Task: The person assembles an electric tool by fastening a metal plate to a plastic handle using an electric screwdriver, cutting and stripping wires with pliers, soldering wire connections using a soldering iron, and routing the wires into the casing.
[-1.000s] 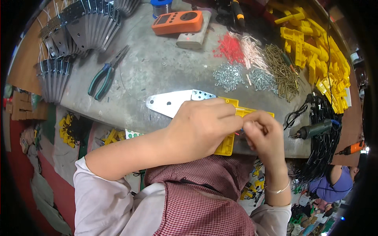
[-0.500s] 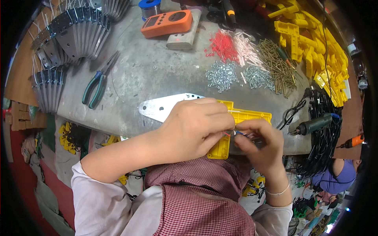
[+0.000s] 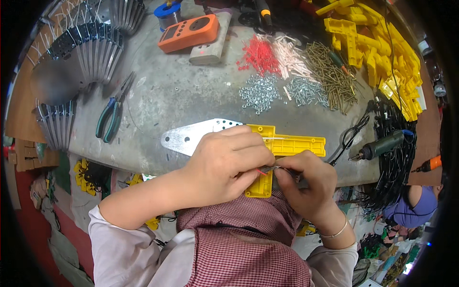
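Note:
Over the near edge of the table, my left hand [image 3: 230, 160] is closed in a pinch on a thin wire; a short red wire end [image 3: 261, 172] sticks out by its fingertips. Close against it, the thumb and fingers of my right hand [image 3: 308, 179] pinch a thin wire whose pale, bare-looking end shows between the two hands. Beneath my hands lies a yellow T-shaped plastic handle shell [image 3: 301, 145], with a white wire running along its long arm. A flat silver metal blade with holes [image 3: 178, 138] extends left from the shell, partly hidden by my left hand.
Green-handled pliers [image 3: 111, 117] lie left, near fanned metal blades [image 3: 91, 50]. An orange multimeter [image 3: 189, 33] and a solder spool [image 3: 168, 16] stand at the back. Red sleeves [image 3: 260, 55], nuts [image 3: 259, 92], screws [image 3: 332, 79] and yellow shells [image 3: 377, 52] are heaped right, beside a dark-green power screwdriver [image 3: 382, 145].
Both hands have shifted slightly left and nearer me, still pinching the wires. The red wire end now shows more plainly, and the blue piece by the right fingertips is no longer visible.

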